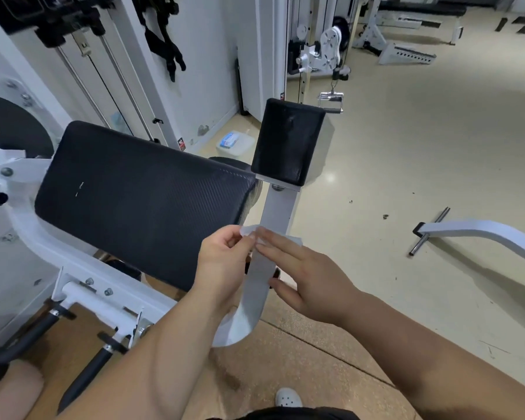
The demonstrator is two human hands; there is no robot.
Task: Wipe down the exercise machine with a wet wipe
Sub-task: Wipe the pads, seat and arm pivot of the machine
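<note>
A white exercise machine fills the left and centre, with a large black padded seat [140, 204] and a smaller black pad [288, 140] on a white metal arm [278, 210]. A white wet wipe [291, 240] lies against that arm, just below the small pad. My left hand [225, 259] pinches the wipe's left end between thumb and fingers. My right hand [303, 274] lies over the wipe and the arm with its fingers straight. Most of the wipe is hidden under the fingers.
A translucent tub with a blue wipe pack [235, 142] sits on the floor behind the seat. Two black handles [85, 371] stick out at lower left. Another machine's white leg [479, 231] crosses the floor on the right. A cable handle [331, 100] hangs beyond the small pad.
</note>
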